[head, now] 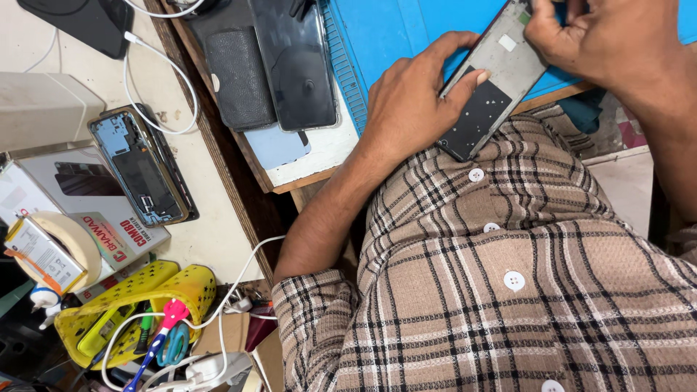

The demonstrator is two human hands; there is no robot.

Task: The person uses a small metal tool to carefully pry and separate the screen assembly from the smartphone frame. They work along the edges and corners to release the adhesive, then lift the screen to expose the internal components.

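left hand (410, 101) curled gripping, right hand (581, 36) seemingly pinching.

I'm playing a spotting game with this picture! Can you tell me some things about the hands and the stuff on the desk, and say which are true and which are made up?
1. Both hands hold the same flat phone panel. True: the left hand grips its lower part, the right hand its top end.
2. The mat under the panel is red. False: the mat is blue.
3. An opened phone frame lies off to the left. True.
4. The basket in the lower left corner is green. False: the basket is yellow.
5. The shirt is plain white. False: the shirt is brown plaid.
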